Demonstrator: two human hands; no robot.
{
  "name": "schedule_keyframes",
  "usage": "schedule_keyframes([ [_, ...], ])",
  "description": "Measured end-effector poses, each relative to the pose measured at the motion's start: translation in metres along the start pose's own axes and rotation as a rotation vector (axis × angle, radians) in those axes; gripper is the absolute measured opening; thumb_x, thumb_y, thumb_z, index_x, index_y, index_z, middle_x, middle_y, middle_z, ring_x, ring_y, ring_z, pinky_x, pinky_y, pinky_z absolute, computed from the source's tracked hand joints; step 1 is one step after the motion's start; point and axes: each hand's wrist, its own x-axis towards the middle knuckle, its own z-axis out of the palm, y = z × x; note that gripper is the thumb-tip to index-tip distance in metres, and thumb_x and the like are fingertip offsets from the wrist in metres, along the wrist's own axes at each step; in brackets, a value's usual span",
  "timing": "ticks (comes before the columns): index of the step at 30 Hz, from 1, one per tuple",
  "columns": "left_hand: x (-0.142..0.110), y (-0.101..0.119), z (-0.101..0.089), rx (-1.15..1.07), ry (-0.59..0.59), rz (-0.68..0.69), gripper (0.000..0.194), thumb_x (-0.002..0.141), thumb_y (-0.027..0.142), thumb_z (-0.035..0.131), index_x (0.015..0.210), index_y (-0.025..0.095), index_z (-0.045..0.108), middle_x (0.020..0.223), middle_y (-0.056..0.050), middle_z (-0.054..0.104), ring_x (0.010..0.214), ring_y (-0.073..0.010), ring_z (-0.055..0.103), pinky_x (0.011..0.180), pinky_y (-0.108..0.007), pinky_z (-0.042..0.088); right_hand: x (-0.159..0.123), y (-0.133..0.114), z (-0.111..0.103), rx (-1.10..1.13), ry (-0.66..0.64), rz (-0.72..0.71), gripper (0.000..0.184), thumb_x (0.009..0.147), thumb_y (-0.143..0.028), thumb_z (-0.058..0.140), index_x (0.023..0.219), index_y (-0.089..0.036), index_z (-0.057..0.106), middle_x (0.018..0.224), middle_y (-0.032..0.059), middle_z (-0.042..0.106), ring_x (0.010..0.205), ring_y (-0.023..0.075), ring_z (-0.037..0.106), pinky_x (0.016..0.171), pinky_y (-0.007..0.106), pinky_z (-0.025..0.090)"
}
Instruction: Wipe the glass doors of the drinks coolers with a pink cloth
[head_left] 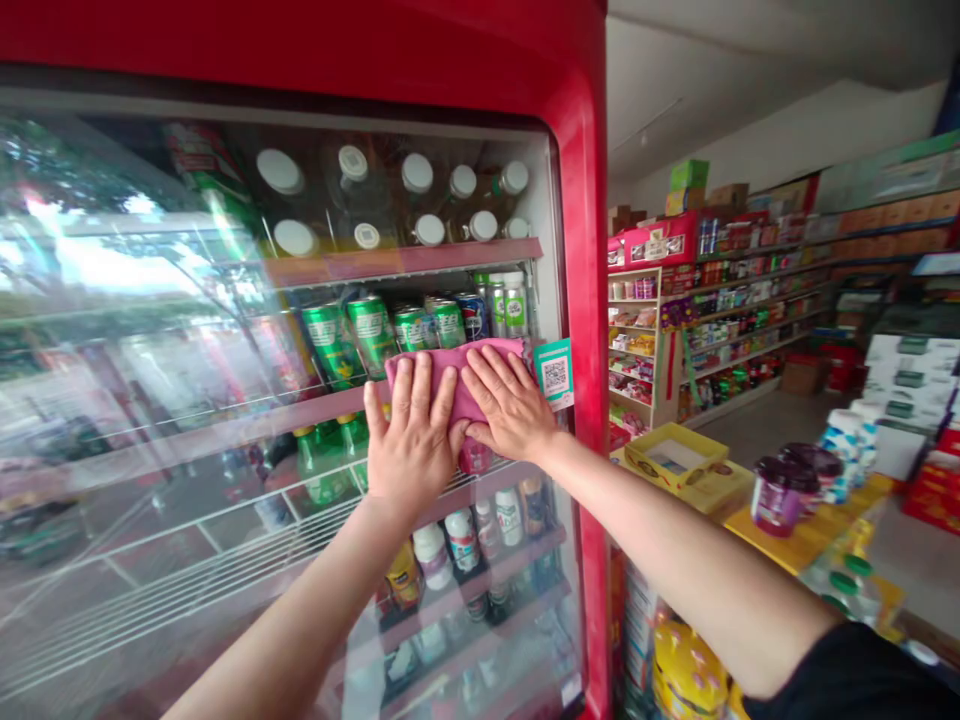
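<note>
A folded pink cloth [469,362] lies flat against the glass door [187,400] of a red drinks fridge. My left hand [414,432] presses on its left part with fingers stretched out and apart. Beside it, my right hand [514,405] rests flat on the right part, fingers spread, and the thumbs nearly meet. Just right of the cloth, a green QR-code sticker [555,374] is stuck at the door's edge. Behind the glass stand green cans [369,330], white-capped bottles [417,173] and small bottles [461,535]. The cloth's underside is hidden.
The red fridge frame [589,300] borders the door on the right. Beyond it, a yellow table [814,525] carries purple tubs [780,495] and an open yellow box [675,452]. Stocked shelves [750,290] line the shop behind. Reflections of trees and the street cover the left glass.
</note>
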Motion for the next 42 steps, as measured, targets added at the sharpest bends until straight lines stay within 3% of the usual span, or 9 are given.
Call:
schedule_keyframes([
  [5,-0.003,0.013,0.004,0.026,-0.045,-0.001,0.087,0.110,0.054,0.057,0.182,0.027,0.016,0.188,-0.013,0.020,0.178,-0.0294,0.015,0.144,-0.058,-0.011,-0.021,-0.003,0.004,-0.002,0.040,0.064,0.090,0.116,-0.058,0.044,0.183,-0.014,0.005,0.188,0.0169,0.028,0.177,0.0339,0.021,0.143,0.062,0.023],
  [9,-0.026,0.001,-0.004,0.012,-0.081,0.031,0.085,0.111,0.054,0.055,0.182,0.028,0.016,0.187,-0.012,0.025,0.177,-0.0281,0.021,0.144,-0.056,-0.012,-0.031,-0.031,0.012,0.013,0.046,0.092,0.090,0.114,-0.052,0.051,0.183,-0.011,0.009,0.188,0.0217,0.025,0.176,0.0385,0.023,0.140,0.066,0.025],
  [15,-0.069,-0.026,-0.021,0.053,-0.068,0.014,0.087,0.110,0.054,0.059,0.181,0.029,0.017,0.183,-0.012,0.033,0.176,-0.0272,0.026,0.145,-0.054,-0.010,-0.031,-0.084,0.026,0.031,0.046,0.073,0.086,0.112,-0.046,0.055,0.181,-0.010,0.019,0.184,0.0233,0.034,0.173,0.0386,0.032,0.139,0.064,0.026],
  [21,-0.104,-0.058,-0.039,0.098,-0.073,-0.017,0.089,0.108,0.058,0.060,0.181,0.031,0.017,0.181,-0.013,0.038,0.172,-0.0291,0.037,0.145,-0.055,-0.008,-0.015,-0.132,0.035,0.046,0.080,0.041,0.082,0.113,-0.046,0.056,0.179,-0.007,0.027,0.181,0.0242,0.040,0.175,0.0376,0.026,0.141,0.063,0.021],
  [26,-0.130,-0.085,-0.056,0.094,-0.091,-0.051,0.088,0.108,0.058,0.061,0.181,0.032,0.020,0.181,-0.014,0.040,0.172,-0.0303,0.037,0.144,-0.056,-0.007,0.001,-0.168,0.042,0.080,0.096,0.015,0.083,0.112,-0.049,0.058,0.179,-0.009,0.029,0.182,0.0230,0.040,0.175,0.0369,0.027,0.142,0.062,0.019],
  [33,-0.161,-0.128,-0.079,0.136,-0.072,-0.086,0.087,0.107,0.059,0.061,0.180,0.031,0.022,0.180,-0.014,0.042,0.170,-0.0305,0.040,0.144,-0.055,-0.006,0.033,-0.213,0.045,0.134,0.095,-0.040,0.090,0.114,-0.057,0.054,0.181,-0.008,0.019,0.179,0.0221,0.045,0.173,0.0361,0.033,0.142,0.060,0.020],
  [42,-0.195,-0.186,-0.116,0.220,-0.071,-0.149,0.086,0.108,0.057,0.060,0.181,0.031,0.021,0.183,-0.015,0.035,0.173,-0.0316,0.034,0.144,-0.055,-0.005,0.088,-0.275,0.051,0.234,0.058,-0.109,0.093,0.114,-0.057,0.053,0.182,-0.009,0.011,0.181,0.0212,0.040,0.173,0.0354,0.034,0.143,0.059,0.019],
])
